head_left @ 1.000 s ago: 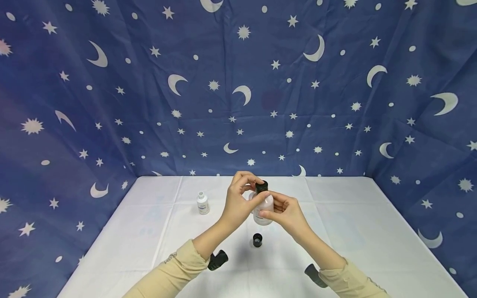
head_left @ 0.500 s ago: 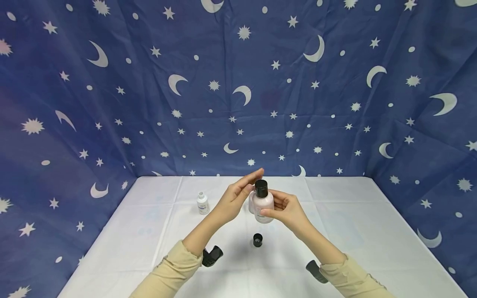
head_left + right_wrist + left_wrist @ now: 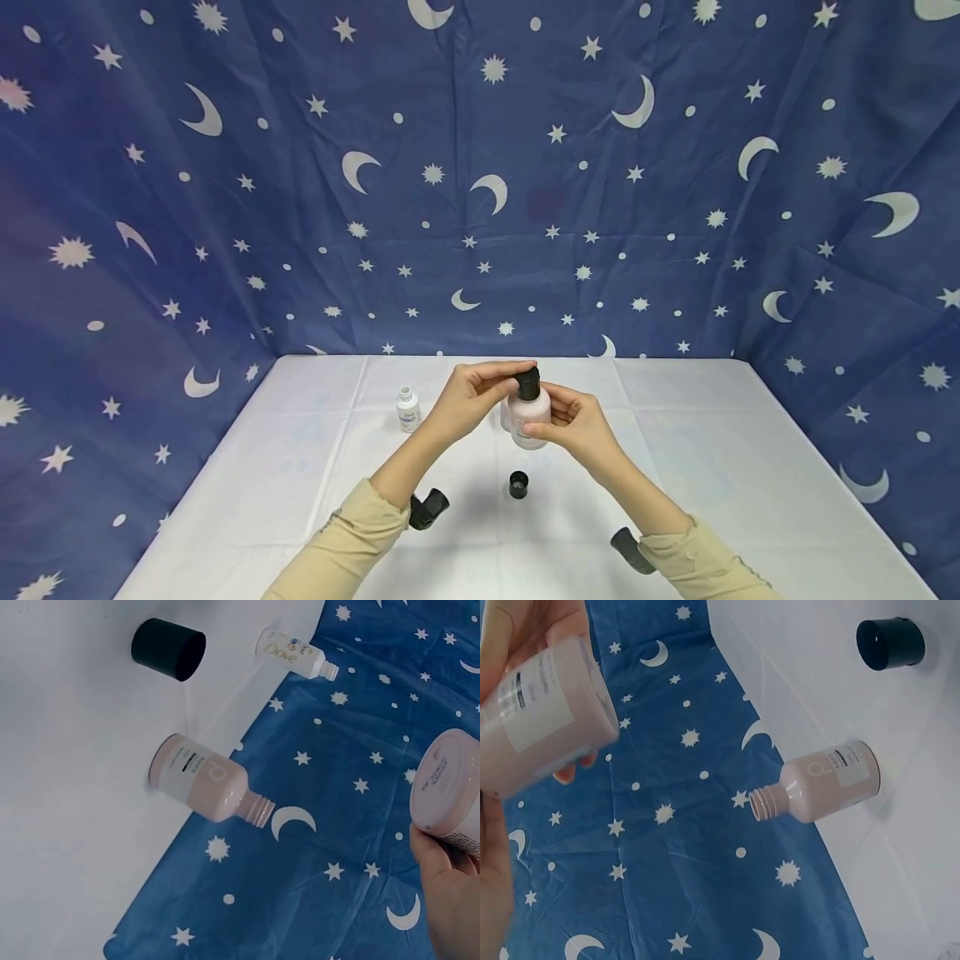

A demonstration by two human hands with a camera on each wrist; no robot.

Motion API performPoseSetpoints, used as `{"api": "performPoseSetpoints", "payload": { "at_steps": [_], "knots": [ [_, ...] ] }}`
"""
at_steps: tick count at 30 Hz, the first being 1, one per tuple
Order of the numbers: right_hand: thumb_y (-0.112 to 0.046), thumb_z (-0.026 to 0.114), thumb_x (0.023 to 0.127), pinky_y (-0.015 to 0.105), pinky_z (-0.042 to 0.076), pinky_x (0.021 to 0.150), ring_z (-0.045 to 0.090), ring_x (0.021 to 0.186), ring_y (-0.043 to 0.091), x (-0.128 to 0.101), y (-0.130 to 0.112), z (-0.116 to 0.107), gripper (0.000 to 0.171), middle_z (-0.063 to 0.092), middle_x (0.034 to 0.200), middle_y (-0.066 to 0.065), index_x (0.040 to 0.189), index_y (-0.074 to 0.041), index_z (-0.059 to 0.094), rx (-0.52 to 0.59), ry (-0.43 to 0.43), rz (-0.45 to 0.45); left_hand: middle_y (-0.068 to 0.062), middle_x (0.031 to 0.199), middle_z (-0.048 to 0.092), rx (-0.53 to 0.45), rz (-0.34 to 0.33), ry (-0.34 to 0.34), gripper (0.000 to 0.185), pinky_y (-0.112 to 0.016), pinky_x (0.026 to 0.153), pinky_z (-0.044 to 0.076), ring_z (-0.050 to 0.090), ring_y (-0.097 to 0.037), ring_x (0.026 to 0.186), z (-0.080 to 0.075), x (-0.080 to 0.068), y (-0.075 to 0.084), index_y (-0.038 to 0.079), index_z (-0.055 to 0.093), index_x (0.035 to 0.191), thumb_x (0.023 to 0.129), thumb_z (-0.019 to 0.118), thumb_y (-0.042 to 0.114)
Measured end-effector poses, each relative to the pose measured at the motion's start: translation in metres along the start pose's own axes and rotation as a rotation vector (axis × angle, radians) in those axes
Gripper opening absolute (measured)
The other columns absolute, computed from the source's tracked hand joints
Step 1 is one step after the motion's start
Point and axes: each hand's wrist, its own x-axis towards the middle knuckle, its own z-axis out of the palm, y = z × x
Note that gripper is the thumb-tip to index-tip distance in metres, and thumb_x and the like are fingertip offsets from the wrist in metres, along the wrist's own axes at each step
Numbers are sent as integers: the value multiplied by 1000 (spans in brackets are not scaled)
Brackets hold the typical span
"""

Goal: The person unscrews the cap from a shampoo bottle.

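Note:
In the head view, a pale pink lotion bottle (image 3: 531, 428) with a black cap (image 3: 528, 385) is held above the table. My right hand (image 3: 587, 427) grips the bottle's body from the right. My left hand (image 3: 472, 402) pinches the black cap between thumb and fingers. In the right wrist view, the held bottle (image 3: 454, 791) shows its printed base. A second pink bottle (image 3: 202, 780) stands uncapped on the table, mostly hidden behind the held one in the head view.
A small white bottle (image 3: 408, 412) labelled Dove stands uncapped at left on the white-clothed table (image 3: 720, 467). A loose black cap (image 3: 518, 484) lies in front of the hands. Blue star-and-moon cloth (image 3: 480, 208) surrounds the back and sides.
My left hand let go of the cap, with its fingers lifted half a second ago, and has come back down onto it. The right hand keeps its grip on the bottle.

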Motion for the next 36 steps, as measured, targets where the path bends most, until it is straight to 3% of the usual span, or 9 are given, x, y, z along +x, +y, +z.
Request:
{"api": "performPoseSetpoints", "payload": {
  "at_steps": [6, 10, 15, 21, 23, 26, 30, 33, 36],
  "knots": [
    [-5, 76, 77, 27, 54, 90, 61, 111, 33, 1, 0, 3, 64, 56, 124, 30, 132, 9, 47, 6, -10, -2, -20, 96, 58, 29, 19, 119, 34, -23, 90, 52, 61, -1, 86, 5, -1, 4, -5, 64, 114, 82, 70, 4],
    [-5, 75, 78, 26, 53, 90, 59, 113, 34, 1, 0, 3, 65, 55, 126, 30, 133, 9, 46, 11, -12, -13, -18, 92, 54, 46, 23, 164, 40, -21, 89, 52, 58, -1, 83, 10, 0, 6, -4, 63, 118, 79, 72, 2],
    [-5, 75, 78, 26, 54, 89, 60, 112, 35, 3, -1, 3, 64, 56, 125, 29, 133, 9, 46, -2, 3, -20, -18, 94, 58, 75, -4, 295, 33, -21, 81, 53, 57, -2, 79, 20, 2, 4, -3, 64, 106, 75, 76, 2],
    [-4, 75, 78, 24, 54, 87, 66, 102, 16, 4, -3, 6, 61, 59, 121, 29, 132, 8, 48, -4, 18, -5, -15, 96, 59, 130, -4, 364, 33, -28, 82, 50, 53, -9, 82, 27, 3, 2, 0, 56, 101, 77, 77, 8],
    [-5, 75, 78, 23, 54, 86, 66, 98, 10, 4, -4, 7, 61, 60, 119, 29, 131, 8, 49, -11, 24, -7, -14, 101, 56, 135, 15, 361, 36, -30, 84, 49, 51, -11, 86, 26, 3, 3, 2, 54, 103, 78, 77, 14],
    [-5, 75, 78, 23, 54, 87, 66, 99, 12, 6, -6, 7, 60, 60, 120, 29, 131, 7, 50, -22, 27, -21, -13, 116, 49, 136, 51, 332, 53, -34, 92, 47, 48, -16, 99, 23, 3, 3, 3, 51, 113, 80, 73, 38],
    [-5, 75, 79, 28, 54, 90, 63, 109, 27, 9, -9, 6, 60, 59, 123, 27, 131, 7, 49, -36, 30, -23, -14, 142, 35, 104, 105, 198, 77, -46, 106, 40, 40, -27, 127, 12, 4, 5, 4, 44, 134, 84, 49, 62],
    [-4, 75, 79, 30, 53, 92, 60, 112, 34, 10, -10, 5, 60, 58, 124, 27, 132, 7, 49, -47, 29, -8, -13, 154, 26, 67, 120, 57, 71, -52, 112, 30, 25, -30, 142, 3, 5, 8, 1, 38, 141, 96, 33, 55],
    [-4, 75, 78, 30, 53, 92, 60, 113, 35, 10, -10, 3, 60, 58, 124, 27, 131, 7, 49, -47, 15, -4, -15, 154, 26, 20, 96, -55, 54, -48, 116, 25, 21, -28, 144, -4, 6, 10, -1, 32, 145, 104, 30, 34]
  ]
}}
